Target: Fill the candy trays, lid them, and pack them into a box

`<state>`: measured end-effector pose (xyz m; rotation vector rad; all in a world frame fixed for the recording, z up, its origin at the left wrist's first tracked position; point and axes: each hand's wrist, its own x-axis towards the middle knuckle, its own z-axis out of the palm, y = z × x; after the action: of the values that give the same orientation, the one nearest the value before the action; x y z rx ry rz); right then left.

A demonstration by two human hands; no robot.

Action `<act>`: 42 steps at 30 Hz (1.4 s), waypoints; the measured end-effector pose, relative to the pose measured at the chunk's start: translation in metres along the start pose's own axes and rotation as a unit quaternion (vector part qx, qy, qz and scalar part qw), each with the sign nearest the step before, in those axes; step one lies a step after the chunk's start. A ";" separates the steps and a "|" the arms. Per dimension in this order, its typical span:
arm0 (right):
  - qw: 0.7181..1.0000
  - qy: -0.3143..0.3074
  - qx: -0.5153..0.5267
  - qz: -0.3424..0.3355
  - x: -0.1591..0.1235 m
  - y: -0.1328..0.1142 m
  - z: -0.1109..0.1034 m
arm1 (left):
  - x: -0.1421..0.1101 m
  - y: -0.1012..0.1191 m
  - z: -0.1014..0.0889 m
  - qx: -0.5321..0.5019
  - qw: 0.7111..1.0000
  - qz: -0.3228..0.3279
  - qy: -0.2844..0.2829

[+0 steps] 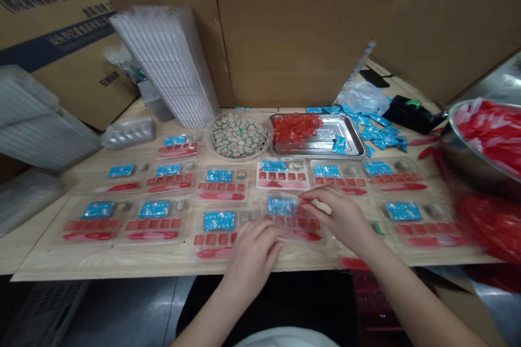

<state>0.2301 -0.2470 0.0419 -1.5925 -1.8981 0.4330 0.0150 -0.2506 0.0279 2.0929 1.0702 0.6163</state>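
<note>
Below the middle of the table, a clear plastic tray [291, 236] holds a blue packet [281, 206], a row of small red squares and a red-and-pink pen-shaped stick. My left hand [253, 252] rests at its left edge, fingers loosely bent and thumb apart, covering part of the neighbouring filled tray [214, 238]. At the upper right corner, my right hand [340, 216] pinches what looks like a small red piece [303, 201]; blur hides its exact shape. Several similar filled trays [220, 183] stand in rows on both sides.
Behind the rows are a round bowl [271, 146] of small wrapped pieces, a metal tray [345, 119] with red pieces, and scattered blue packets [382, 133]. Stacked clear trays [166, 65] rise at back left. A metal bowl [451, 130] of red items stands right. Cardboard [285, 27] walls the back.
</note>
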 end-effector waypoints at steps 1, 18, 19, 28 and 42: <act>0.999 -0.013 -0.027 -0.033 0.004 0.001 0.004 | -0.002 -0.002 0.001 0.032 0.999 0.025 -0.017; 0.988 -0.038 -0.133 0.066 0.095 0.046 0.003 | -0.001 -0.019 0.020 0.083 0.990 0.112 0.022; 0.982 0.007 -0.158 0.101 0.113 0.060 0.001 | -0.001 -0.018 0.020 0.084 0.990 0.110 0.020; 0.993 -0.008 -0.111 0.051 0.120 0.063 0.001 | 0.001 -0.015 0.020 0.067 0.995 0.077 0.008; 0.970 -0.195 -0.117 -0.082 0.050 -0.016 0.033 | 0.002 -0.017 0.020 0.088 0.992 0.088 0.023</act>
<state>0.1923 -0.1979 0.0385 -1.5635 -2.4370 0.4930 0.0212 -0.2494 0.0026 2.3549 1.0027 0.6800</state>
